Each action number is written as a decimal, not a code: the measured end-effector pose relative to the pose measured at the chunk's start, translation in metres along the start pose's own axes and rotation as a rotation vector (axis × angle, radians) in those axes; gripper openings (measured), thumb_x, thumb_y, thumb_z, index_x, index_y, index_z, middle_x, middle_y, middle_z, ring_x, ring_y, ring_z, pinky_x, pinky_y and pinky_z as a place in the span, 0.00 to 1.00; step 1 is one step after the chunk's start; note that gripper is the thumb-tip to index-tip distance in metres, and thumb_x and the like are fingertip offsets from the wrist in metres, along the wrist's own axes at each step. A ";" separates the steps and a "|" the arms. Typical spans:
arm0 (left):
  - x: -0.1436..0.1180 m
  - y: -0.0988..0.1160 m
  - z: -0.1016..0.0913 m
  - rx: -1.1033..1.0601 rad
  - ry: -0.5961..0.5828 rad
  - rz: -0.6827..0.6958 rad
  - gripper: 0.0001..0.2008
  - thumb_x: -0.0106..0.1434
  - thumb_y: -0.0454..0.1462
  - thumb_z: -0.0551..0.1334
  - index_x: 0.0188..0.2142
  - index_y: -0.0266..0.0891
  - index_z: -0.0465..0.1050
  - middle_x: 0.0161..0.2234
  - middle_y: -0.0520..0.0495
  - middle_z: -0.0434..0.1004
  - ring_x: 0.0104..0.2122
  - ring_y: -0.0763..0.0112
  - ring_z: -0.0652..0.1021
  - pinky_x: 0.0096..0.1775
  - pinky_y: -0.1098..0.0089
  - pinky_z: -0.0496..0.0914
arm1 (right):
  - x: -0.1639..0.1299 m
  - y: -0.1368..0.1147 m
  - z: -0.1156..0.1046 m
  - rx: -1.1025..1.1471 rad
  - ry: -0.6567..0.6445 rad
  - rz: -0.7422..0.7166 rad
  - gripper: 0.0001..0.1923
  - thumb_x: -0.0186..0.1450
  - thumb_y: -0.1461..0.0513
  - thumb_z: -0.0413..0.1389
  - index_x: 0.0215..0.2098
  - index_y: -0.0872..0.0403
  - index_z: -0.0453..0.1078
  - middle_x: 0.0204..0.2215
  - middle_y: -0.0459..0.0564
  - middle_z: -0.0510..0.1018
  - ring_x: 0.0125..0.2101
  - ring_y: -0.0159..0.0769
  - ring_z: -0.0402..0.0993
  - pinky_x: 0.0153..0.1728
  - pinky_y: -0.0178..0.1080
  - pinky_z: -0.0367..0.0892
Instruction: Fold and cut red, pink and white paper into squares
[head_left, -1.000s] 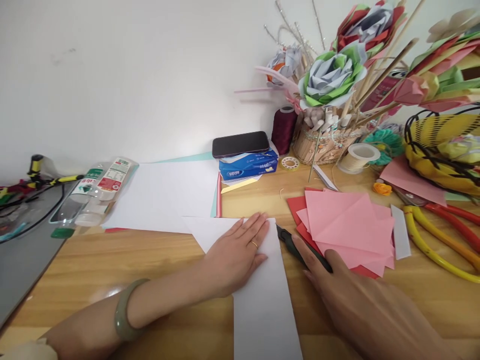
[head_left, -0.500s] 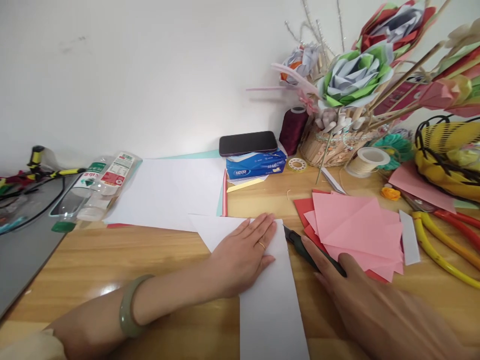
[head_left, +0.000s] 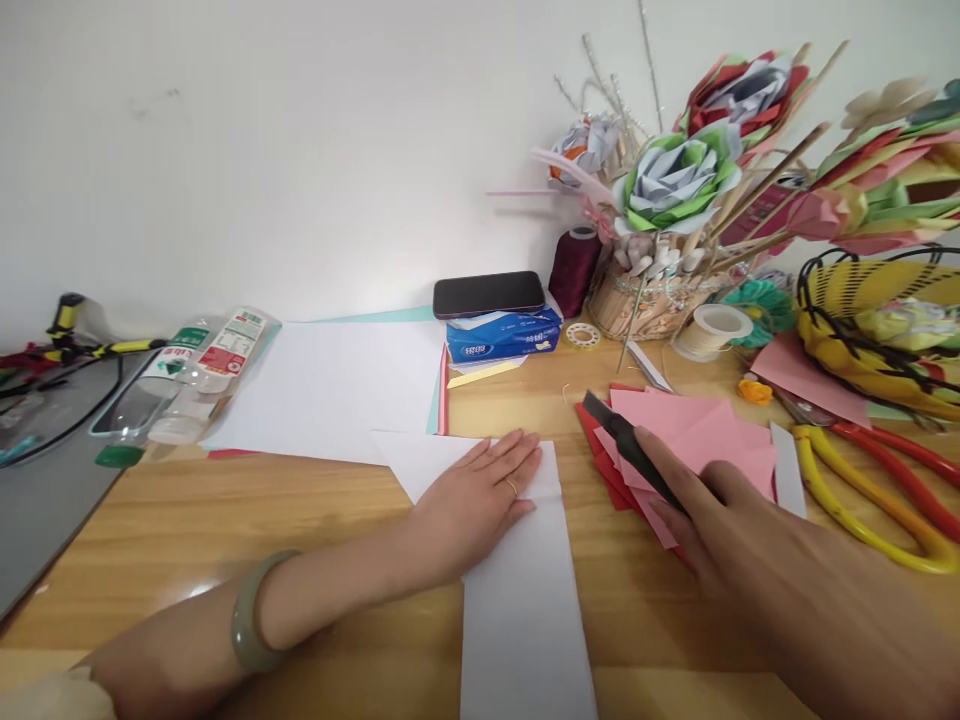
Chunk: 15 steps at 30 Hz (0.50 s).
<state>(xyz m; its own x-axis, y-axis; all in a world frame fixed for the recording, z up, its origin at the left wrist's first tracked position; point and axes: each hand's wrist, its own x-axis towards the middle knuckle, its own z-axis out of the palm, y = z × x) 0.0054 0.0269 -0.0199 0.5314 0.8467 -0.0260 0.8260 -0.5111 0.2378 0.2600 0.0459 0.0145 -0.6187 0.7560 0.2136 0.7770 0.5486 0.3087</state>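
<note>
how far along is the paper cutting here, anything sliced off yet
Already looking done: a long white strip lies on the table with clean straight edges, and pink squares are stacked to its right. In hand: the left hand presses the strip flat, while the right hand holds a black utility knife above the pink stack, away from the strip. Left: no blade contact, so any cut is yet to begin.
</note>
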 end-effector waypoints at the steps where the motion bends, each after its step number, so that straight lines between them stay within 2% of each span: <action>1: -0.001 -0.001 0.000 -0.026 0.020 0.002 0.22 0.72 0.39 0.46 0.63 0.33 0.54 0.64 0.40 0.53 0.65 0.65 0.52 0.62 0.56 0.57 | 0.010 -0.004 -0.002 -0.007 -0.012 -0.002 0.30 0.64 0.69 0.42 0.64 0.52 0.52 0.23 0.45 0.66 0.10 0.30 0.59 0.14 0.36 0.38; 3: -0.004 -0.002 -0.002 -0.085 0.074 0.001 0.20 0.72 0.38 0.45 0.61 0.36 0.58 0.63 0.43 0.57 0.65 0.64 0.53 0.61 0.54 0.57 | 0.032 -0.009 -0.003 0.083 -0.078 0.010 0.28 0.65 0.67 0.43 0.64 0.52 0.54 0.26 0.46 0.68 0.12 0.31 0.62 0.14 0.35 0.39; 5: -0.008 -0.002 -0.004 -0.133 0.162 0.002 0.20 0.72 0.37 0.44 0.59 0.38 0.62 0.61 0.44 0.62 0.64 0.64 0.54 0.61 0.52 0.56 | 0.052 -0.015 -0.002 0.270 -0.098 0.048 0.24 0.68 0.64 0.43 0.62 0.56 0.56 0.28 0.50 0.71 0.14 0.35 0.65 0.14 0.35 0.45; 7: -0.013 -0.002 -0.006 -0.166 0.266 0.013 0.20 0.72 0.37 0.44 0.58 0.39 0.63 0.59 0.45 0.65 0.64 0.64 0.57 0.61 0.52 0.57 | 0.065 -0.019 -0.005 0.369 -0.078 0.034 0.23 0.68 0.63 0.43 0.60 0.60 0.58 0.35 0.58 0.73 0.22 0.39 0.72 0.18 0.37 0.57; 8: -0.015 -0.001 -0.007 -0.182 0.318 0.017 0.20 0.72 0.36 0.44 0.59 0.39 0.63 0.59 0.45 0.66 0.63 0.65 0.58 0.61 0.52 0.58 | 0.069 -0.022 -0.008 0.411 -0.058 0.018 0.22 0.69 0.63 0.43 0.59 0.61 0.59 0.38 0.60 0.74 0.30 0.43 0.74 0.25 0.40 0.64; 10: -0.017 -0.001 -0.009 -0.221 0.427 0.008 0.20 0.71 0.36 0.45 0.60 0.40 0.62 0.58 0.45 0.67 0.62 0.65 0.61 0.60 0.55 0.61 | 0.069 -0.027 -0.017 0.496 -0.019 -0.007 0.21 0.69 0.61 0.43 0.58 0.62 0.61 0.43 0.62 0.74 0.42 0.46 0.72 0.38 0.45 0.67; 11: -0.017 0.000 -0.010 -0.242 0.477 -0.005 0.20 0.71 0.36 0.46 0.60 0.41 0.61 0.58 0.46 0.66 0.61 0.65 0.62 0.60 0.56 0.62 | 0.066 -0.029 -0.022 0.546 -0.003 -0.010 0.22 0.70 0.59 0.43 0.58 0.61 0.60 0.44 0.60 0.74 0.44 0.44 0.71 0.41 0.45 0.67; 13: -0.014 0.003 -0.012 -0.276 0.556 -0.034 0.21 0.71 0.36 0.47 0.62 0.44 0.58 0.60 0.48 0.65 0.61 0.64 0.63 0.59 0.58 0.64 | 0.056 -0.035 -0.030 0.644 0.015 -0.011 0.25 0.69 0.55 0.44 0.59 0.60 0.56 0.43 0.57 0.76 0.42 0.39 0.74 0.39 0.41 0.70; 15: -0.008 0.007 -0.016 -0.287 0.588 -0.037 0.22 0.71 0.36 0.48 0.63 0.48 0.55 0.61 0.50 0.63 0.61 0.65 0.64 0.60 0.60 0.63 | 0.044 -0.040 -0.035 0.722 0.025 -0.021 0.27 0.68 0.56 0.47 0.62 0.59 0.52 0.44 0.53 0.78 0.40 0.35 0.75 0.35 0.36 0.71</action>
<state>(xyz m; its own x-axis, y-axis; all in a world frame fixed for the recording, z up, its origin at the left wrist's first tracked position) 0.0038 0.0186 -0.0021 0.2453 0.8441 0.4768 0.7156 -0.4895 0.4984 0.1981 0.0446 0.0441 -0.6302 0.7389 0.2382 0.6422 0.6686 -0.3749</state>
